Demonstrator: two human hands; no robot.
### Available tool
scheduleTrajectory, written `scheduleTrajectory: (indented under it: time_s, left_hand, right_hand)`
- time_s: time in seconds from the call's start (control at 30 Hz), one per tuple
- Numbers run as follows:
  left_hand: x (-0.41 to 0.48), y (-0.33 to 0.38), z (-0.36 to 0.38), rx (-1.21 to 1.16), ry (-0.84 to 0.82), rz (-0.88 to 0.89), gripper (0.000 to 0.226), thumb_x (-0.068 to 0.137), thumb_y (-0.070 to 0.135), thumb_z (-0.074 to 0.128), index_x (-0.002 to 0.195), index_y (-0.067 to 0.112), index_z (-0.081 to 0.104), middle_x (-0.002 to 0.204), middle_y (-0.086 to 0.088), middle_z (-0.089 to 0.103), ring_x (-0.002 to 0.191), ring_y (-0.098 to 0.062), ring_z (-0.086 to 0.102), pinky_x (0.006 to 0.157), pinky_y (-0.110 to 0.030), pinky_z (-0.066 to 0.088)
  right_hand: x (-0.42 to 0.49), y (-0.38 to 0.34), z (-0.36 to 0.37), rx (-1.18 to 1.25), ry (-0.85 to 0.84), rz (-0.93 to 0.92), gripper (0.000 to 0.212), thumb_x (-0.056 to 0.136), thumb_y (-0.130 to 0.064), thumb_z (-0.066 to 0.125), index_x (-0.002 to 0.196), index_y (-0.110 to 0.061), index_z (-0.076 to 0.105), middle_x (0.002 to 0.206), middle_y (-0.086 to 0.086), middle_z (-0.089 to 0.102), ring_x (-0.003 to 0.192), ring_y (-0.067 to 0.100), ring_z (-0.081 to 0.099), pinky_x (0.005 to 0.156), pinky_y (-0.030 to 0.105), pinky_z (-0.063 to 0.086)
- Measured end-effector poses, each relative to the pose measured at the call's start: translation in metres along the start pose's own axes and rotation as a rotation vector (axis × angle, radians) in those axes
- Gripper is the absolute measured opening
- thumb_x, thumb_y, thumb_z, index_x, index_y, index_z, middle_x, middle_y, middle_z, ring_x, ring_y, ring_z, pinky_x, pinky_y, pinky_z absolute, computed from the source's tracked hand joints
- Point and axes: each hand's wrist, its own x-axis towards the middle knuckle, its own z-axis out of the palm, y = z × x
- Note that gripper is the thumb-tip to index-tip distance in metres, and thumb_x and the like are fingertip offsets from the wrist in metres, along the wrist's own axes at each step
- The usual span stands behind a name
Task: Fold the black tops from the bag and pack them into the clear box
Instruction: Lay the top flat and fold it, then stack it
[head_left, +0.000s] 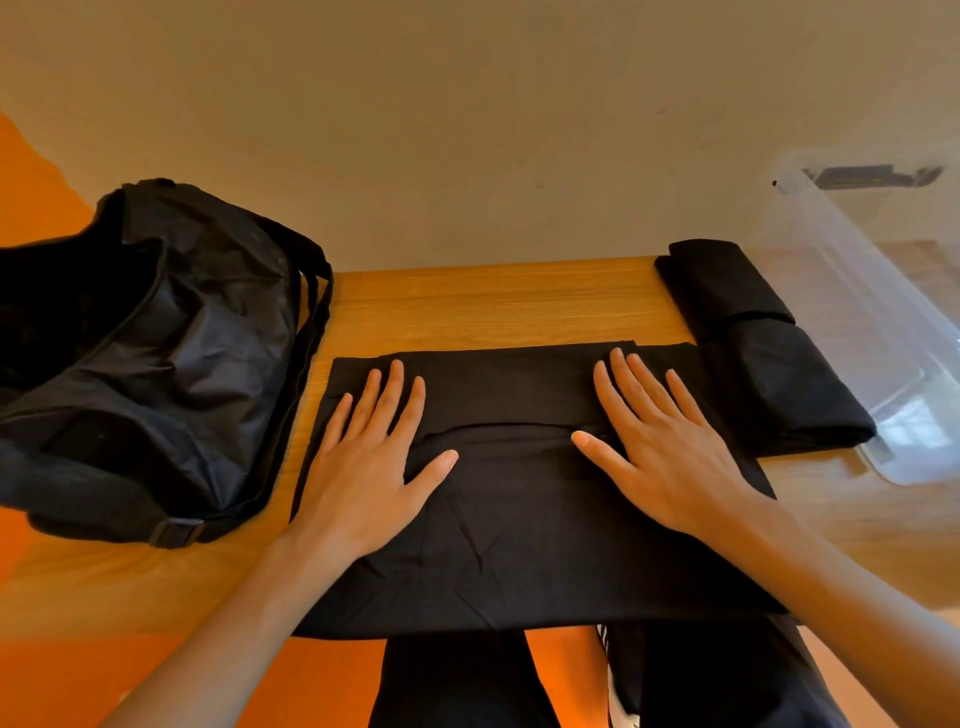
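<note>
A black top (519, 525) lies spread on the wooden table (467, 301), its far part folded toward me. My left hand (374, 457) and my right hand (660, 441) both press flat on it with straight fingers, one on each side of the fold. Two folded black tops (758, 353) lie end to end at the right, beside the clear box (862, 306). The black bag (150, 353) sits open at the left.
A plain beige wall stands right behind the table's far edge. The top's near edge hangs over the table front above my dark-trousered legs (467, 686). An orange floor shows at the left and below.
</note>
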Motion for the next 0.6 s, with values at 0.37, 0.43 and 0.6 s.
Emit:
scheduleTrajectory:
  time_s: [0.37,0.43,0.6]
  left_hand:
    - [-0.019,0.007,0.001,0.017,-0.029,0.055,0.090,0.086,0.081,-0.013,0.159,0.029,-0.020,0.165,0.009,-0.029,0.151,-0.007,-0.029,0.126,-0.035,-0.011]
    - [-0.020,0.005,0.001,0.015,-0.019,0.055,0.090,0.086,0.081,-0.011,0.160,0.030,-0.018,0.166,0.010,-0.027,0.152,-0.006,-0.028,0.127,-0.036,-0.008]
    - [-0.021,0.004,0.002,-0.059,0.012,0.060,0.088,0.090,0.081,0.003,0.163,0.032,-0.001,0.170,0.010,-0.015,0.154,-0.005,-0.020,0.126,-0.034,-0.007]
  right_hand:
    - [-0.009,-0.004,0.005,0.036,0.013,0.015,0.094,0.079,-0.081,-0.018,0.157,-0.028,-0.024,0.164,-0.004,-0.031,0.150,0.013,-0.031,0.127,0.041,-0.011]
    - [-0.011,-0.003,0.004,0.032,0.009,0.026,0.096,0.079,-0.081,-0.019,0.157,-0.027,-0.024,0.164,-0.003,-0.031,0.150,0.013,-0.031,0.127,0.041,-0.011]
    - [-0.016,-0.002,0.006,0.019,0.045,0.067,0.094,0.086,-0.080,-0.013,0.159,-0.021,-0.019,0.167,0.002,-0.023,0.152,0.017,-0.027,0.126,0.041,-0.014]
